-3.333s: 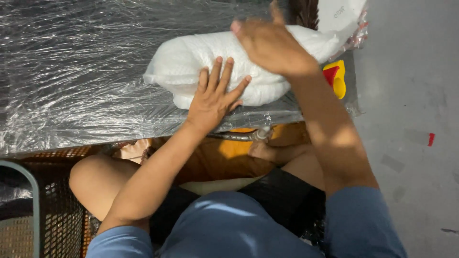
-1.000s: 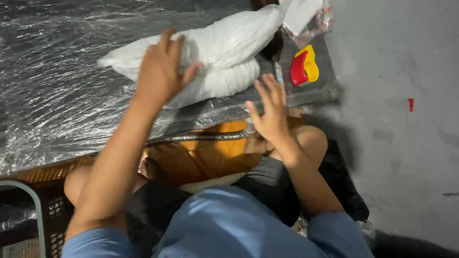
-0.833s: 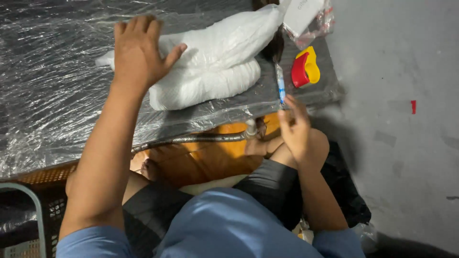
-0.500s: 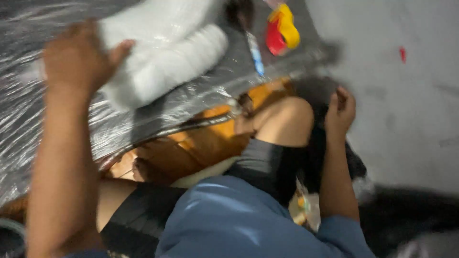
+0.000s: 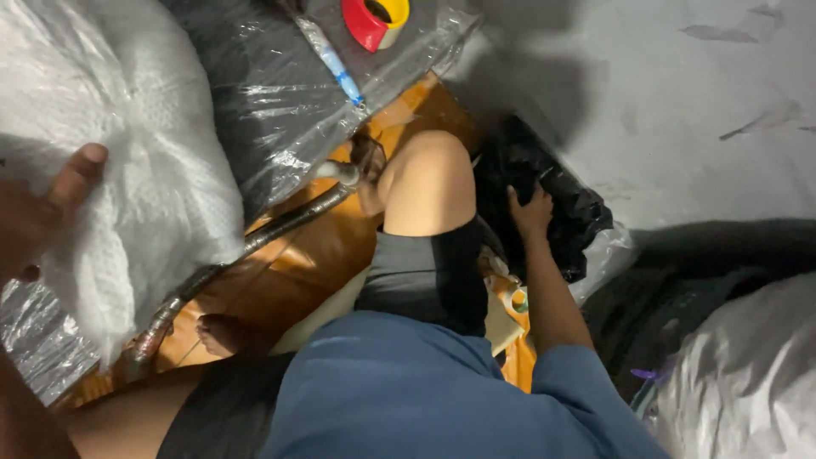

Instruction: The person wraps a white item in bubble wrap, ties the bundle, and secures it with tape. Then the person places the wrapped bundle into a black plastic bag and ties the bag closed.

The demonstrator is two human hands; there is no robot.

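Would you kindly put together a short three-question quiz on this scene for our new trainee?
1. True or false: the left hand rests on the white bag.
2. What does the right hand touch? A) the tape dispenser B) the black plastic bag C) the pen
3. Fill in: the red and yellow tape dispenser lies on a table wrapped in clear ____.

Key: 1 true; 2 B; 3 plastic.

a white mesh-patterned bag [image 5: 127, 170] is lying beside a red and yellow tape dispenser [image 5: 376, 17], a blue-capped pen [image 5: 333, 64] and a glossy black bag [image 5: 544, 195].
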